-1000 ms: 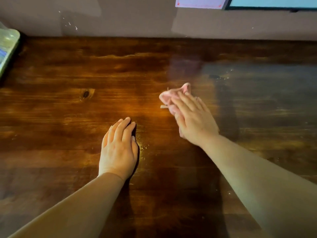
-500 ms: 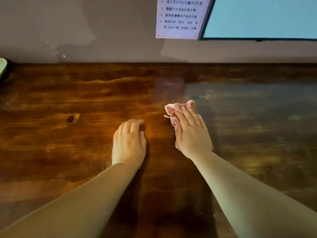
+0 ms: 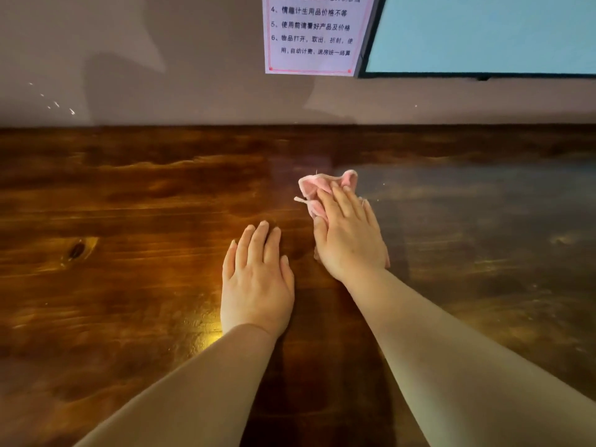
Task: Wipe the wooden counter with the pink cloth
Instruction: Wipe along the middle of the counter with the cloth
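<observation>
Fingers (image 3: pixel 342 204) flat, right hand (image 3: pixel 350 240) presses pink cloth (image 3: pixel 317 188) onto glossy wooden counter (image 3: pixel 129 204); left hand (image 3: pixel 258 285) lies open.

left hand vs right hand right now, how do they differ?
The right hand presses the pink cloth onto the wooden counter; the left hand rests bare on the wood and holds nothing. The right hand lies farther from the person, nearer the wall, and angles leftward; the left hand points roughly straight ahead. Both lie palm down with fingers fairly straight.
</observation>
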